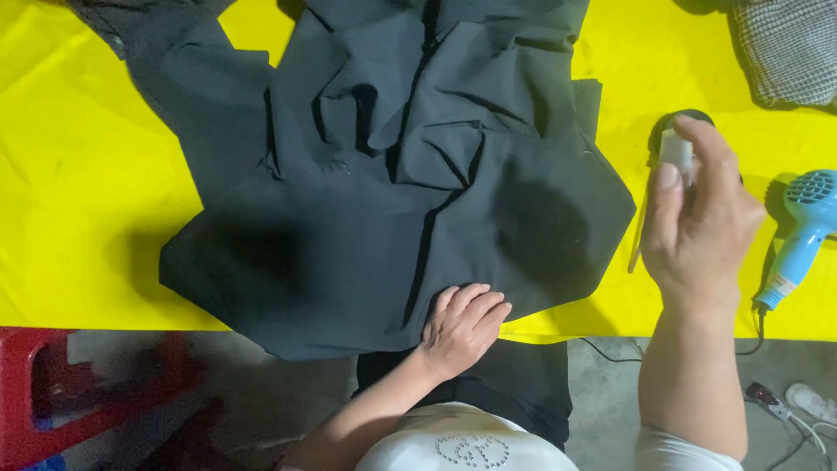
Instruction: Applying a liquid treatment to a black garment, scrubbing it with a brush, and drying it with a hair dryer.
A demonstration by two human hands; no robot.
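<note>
Here your left hand [462, 324] presses flat, fingers spread, on the dark garment [384, 174], while your right hand [702, 222] grips a spray bottle [677, 153].

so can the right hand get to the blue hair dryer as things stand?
Probably, but not freely: the right hand is shut on a small spray bottle. The blue hair dryer lies just beside it on the yellow table, nothing between.
</note>
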